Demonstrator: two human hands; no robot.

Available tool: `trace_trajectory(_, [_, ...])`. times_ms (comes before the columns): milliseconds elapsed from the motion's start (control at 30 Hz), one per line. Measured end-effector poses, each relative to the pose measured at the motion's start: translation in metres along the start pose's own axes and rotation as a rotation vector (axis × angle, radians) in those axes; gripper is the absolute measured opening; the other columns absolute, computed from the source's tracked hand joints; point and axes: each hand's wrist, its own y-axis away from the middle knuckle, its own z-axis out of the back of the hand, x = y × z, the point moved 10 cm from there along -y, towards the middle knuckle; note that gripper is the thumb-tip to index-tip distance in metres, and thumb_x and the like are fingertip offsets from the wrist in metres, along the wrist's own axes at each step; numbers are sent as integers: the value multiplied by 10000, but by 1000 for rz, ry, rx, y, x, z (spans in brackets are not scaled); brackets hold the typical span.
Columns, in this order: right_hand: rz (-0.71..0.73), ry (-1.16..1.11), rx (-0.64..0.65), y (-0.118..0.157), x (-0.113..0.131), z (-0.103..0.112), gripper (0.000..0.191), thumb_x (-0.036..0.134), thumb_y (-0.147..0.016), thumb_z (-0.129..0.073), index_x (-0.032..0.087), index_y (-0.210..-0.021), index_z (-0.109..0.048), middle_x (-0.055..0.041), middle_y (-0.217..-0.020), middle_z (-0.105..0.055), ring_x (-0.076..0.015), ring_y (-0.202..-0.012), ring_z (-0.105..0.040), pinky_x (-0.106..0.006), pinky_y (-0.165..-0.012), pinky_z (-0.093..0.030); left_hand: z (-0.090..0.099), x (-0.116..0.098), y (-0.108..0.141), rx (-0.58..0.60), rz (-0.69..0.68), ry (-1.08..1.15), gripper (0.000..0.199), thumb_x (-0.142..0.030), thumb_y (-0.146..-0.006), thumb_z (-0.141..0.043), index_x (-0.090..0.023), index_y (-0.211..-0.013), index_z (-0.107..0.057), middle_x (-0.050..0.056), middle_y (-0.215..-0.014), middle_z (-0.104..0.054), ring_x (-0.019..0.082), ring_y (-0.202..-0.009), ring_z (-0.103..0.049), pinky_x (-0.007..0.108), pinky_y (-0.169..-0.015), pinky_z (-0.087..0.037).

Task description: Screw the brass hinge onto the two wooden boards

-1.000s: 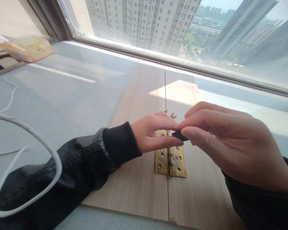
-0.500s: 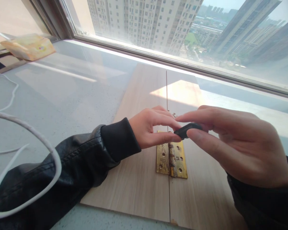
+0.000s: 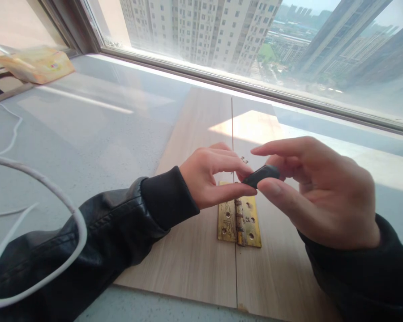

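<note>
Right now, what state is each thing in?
brass hinge: opened flat across the seam of the two wood boards.
small black tool: pinched in the right hand, above the hinge.
left hand: fingertips meet the tool's tip.
white cable: loose, curled.

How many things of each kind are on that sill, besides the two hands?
Wooden boards: 2
Brass hinge: 1
Small black piece, pinched between left hand and right hand: 1
Screws, small, hard to count: about 2
Yellow packet: 1
White cable: 1
Total: about 8
</note>
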Motion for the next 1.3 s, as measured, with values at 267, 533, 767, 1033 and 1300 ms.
trace_trajectory(267, [-36,28,-21,1,-6,2,167,346,-756,-662,219,-720,-560,27,-541,-556,-111,-470,-489,-271,-420,-386,3,4,1,-16,32,-6,287,-363,-649,-751,-151,-821,-663,66,-804,-701,163,-766,-608,323,-749,-483])
trace_trajectory(533, [-69,10,-27,-2,-6,4,193,378,-748,-668,222,-841,-603,27,-581,-546,-111,-509,-489,-268,-452,-394,4,5,2,-65,42,-33,125,-274,-732,-683,-158,-776,-670,45,-746,-701,148,-702,-602,350,-773,-460])
trace_trajectory(767, [-92,-19,58,3,-11,5,137,314,-751,-664,214,-815,-596,20,-593,-595,-112,-487,-529,-253,-416,-400,-2,10,4,7,64,92,211,-303,-735,-683,-155,-885,-671,72,-862,-712,165,-822,-615,334,-801,-474])
trace_trajectory(1033, [-96,74,-30,-2,-4,4,203,391,-727,-684,224,-795,-591,36,-545,-530,-100,-455,-445,-265,-421,-357,7,1,1,-80,47,-69,154,-291,-702,-707,-159,-747,-642,39,-740,-687,150,-722,-585,328,-747,-466])
trace_trajectory(1300, [-76,5,95,2,-3,-2,158,344,-756,-658,214,-791,-576,21,-582,-568,-112,-479,-501,-266,-406,-358,-1,4,3,15,29,65,230,-299,-688,-717,-155,-860,-664,75,-855,-702,172,-808,-615,329,-770,-482])
